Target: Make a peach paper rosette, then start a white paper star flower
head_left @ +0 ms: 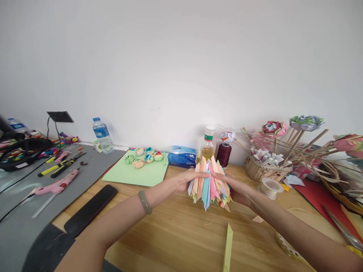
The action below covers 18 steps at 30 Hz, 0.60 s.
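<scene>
Above the wooden table, both my hands hold a round bundle of folded paper pieces in peach, pink, blue and green. My left hand grips its left side, with the thumb lying across the top. On the right side is my right hand, its thumb also reaching over the top near the other thumb. The undersides of the fingers are hidden behind the papers. A thin thread hangs below the bundle. Nearer to me lies a folded yellow-green paper strip.
Behind stand a glass bottle, a dark thread spool and a blue tissue pack. Paper flowers lie on a green sheet. A black phone-like slab and pink glue gun are left; a basket and scissors right.
</scene>
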### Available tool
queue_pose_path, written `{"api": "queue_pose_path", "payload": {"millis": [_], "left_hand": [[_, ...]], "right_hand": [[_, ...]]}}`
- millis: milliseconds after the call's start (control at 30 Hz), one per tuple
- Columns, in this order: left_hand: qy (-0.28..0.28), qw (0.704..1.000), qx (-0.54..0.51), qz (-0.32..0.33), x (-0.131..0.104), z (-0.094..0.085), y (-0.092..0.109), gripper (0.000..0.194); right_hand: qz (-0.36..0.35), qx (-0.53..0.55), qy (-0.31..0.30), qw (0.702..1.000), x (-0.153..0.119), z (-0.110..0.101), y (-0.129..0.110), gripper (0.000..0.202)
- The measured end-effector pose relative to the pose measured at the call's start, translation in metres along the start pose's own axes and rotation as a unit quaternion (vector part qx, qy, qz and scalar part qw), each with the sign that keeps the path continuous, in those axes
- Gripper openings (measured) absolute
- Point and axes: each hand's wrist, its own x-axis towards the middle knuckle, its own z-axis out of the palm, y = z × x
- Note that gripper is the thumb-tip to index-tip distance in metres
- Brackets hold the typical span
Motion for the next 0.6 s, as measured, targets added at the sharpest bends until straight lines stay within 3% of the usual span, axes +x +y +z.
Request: {"api": "queue_pose_path", "payload": {"millis": [200,400,500,600], "left_hand": [[0.005,0.999,0.016,0.046,-0.004,0.003,0.008,0.043],[0.016,0.993,0.060,0.104,-0.011,0.014,0.039,0.046],[0.008,0.984,0.088,0.151,-0.017,0.021,0.059,0.059],[0.007,0.971,0.109,0.212,-0.019,0.020,0.064,0.086]], "right_hand": [[-0.050,-0.026,-0.008,0.998,0.006,-0.003,0.000,0.032],[-0.123,-0.079,0.001,0.989,0.001,0.001,-0.032,0.034],[-0.186,-0.108,0.012,0.977,-0.005,0.005,-0.050,0.044],[-0.268,-0.132,0.042,0.953,-0.005,0.007,-0.055,0.066]]}}
